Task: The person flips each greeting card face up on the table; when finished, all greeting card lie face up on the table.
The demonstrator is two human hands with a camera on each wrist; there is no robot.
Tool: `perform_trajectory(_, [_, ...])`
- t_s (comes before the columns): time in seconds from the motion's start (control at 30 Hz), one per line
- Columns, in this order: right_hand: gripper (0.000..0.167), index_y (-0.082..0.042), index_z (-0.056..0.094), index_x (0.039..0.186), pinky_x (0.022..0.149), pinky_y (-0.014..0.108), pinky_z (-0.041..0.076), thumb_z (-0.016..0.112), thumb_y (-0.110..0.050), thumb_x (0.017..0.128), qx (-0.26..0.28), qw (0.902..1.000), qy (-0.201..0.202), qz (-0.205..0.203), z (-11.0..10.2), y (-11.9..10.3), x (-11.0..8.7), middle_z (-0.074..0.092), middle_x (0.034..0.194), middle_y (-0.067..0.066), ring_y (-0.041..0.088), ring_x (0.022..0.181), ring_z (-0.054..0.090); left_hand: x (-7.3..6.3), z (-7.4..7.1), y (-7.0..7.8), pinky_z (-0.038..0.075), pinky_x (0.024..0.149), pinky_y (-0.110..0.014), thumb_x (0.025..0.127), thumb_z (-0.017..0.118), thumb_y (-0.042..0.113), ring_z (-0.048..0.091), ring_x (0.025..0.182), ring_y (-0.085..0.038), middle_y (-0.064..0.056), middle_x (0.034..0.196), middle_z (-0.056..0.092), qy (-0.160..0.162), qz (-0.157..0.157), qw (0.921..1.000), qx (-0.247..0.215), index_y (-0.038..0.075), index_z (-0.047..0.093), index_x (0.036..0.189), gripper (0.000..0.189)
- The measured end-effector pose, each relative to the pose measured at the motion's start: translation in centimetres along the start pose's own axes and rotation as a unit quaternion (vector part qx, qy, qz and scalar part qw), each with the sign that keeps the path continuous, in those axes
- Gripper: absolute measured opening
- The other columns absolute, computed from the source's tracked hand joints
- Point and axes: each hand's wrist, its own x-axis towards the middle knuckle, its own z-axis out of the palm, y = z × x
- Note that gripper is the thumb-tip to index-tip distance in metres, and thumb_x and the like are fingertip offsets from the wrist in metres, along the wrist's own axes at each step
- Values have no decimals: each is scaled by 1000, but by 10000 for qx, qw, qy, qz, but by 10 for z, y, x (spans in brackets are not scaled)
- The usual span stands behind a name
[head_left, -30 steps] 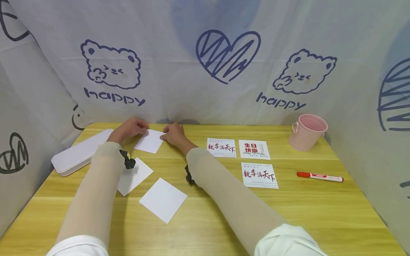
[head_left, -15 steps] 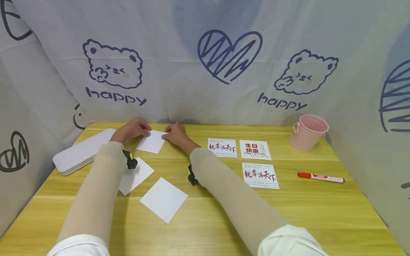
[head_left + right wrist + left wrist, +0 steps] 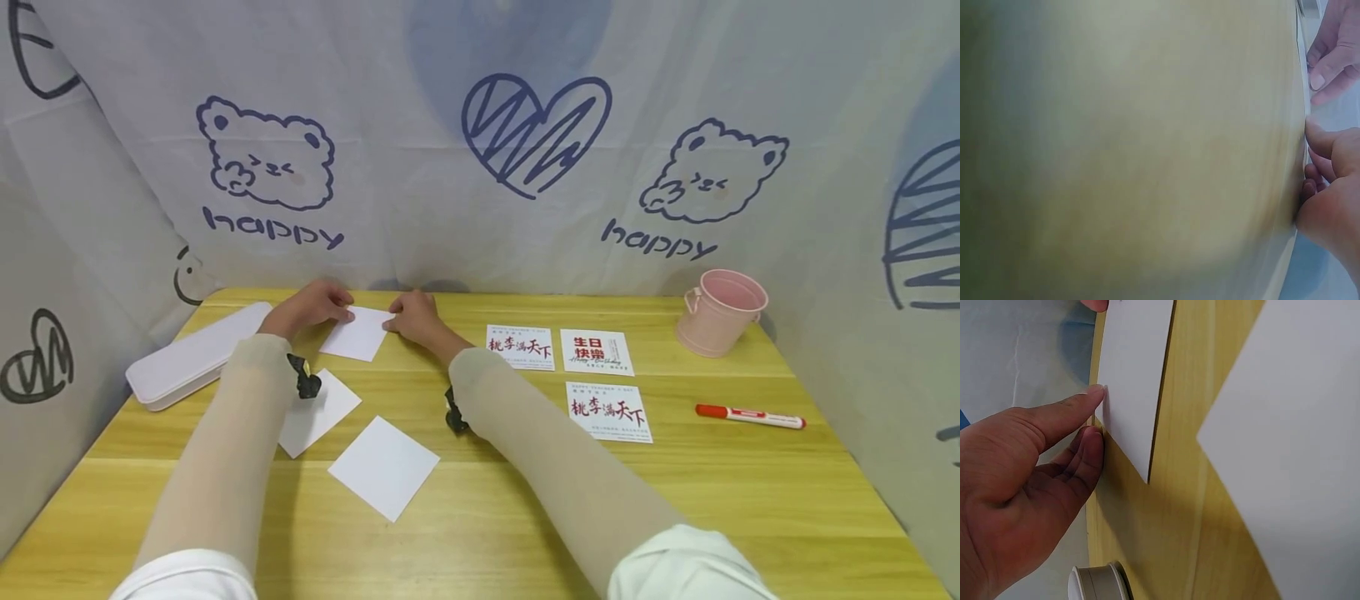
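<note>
At the far edge of the table, both hands hold a blank white square card (image 3: 356, 335) by its far corners. My left hand (image 3: 313, 304) pinches the left corner; in the left wrist view its thumb lies on top of the card's edge and the other fingers are curled below. The right hand (image 3: 417, 317) pinches the opposite corner between thumb and fingers, seen edge-on in the right wrist view. Closer to me lie two more blank cards, one (image 3: 322, 412) partly hidden by the left wrist and another (image 3: 384, 468) turned like a diamond.
A white oblong case (image 3: 197, 354) lies beside the left forearm. Right of the hands are printed cards: two with matching red lettering, an upper one (image 3: 520, 347) and a lower one (image 3: 609, 412), and a birthday card (image 3: 597, 352). Beyond them are a pink bucket (image 3: 720, 312) and a red-capped marker (image 3: 750, 416).
Both hands and the card between them have shifted very slightly to the right. The grip on the corners looks the same, and the other things on the table stay in place.
</note>
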Motion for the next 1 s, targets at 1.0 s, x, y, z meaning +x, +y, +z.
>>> perform_trajectory(1.0, [21,-4,65,117,72,22,47,66,-6,96,1779,9822,-264,-538,-25,6,-4,61,100,7,16,87,56,-14,-8,14,50,103,-46,101,60,10,55,111,-31,-23,130,52,166,-113,9888,-1479,-2,50,140,42])
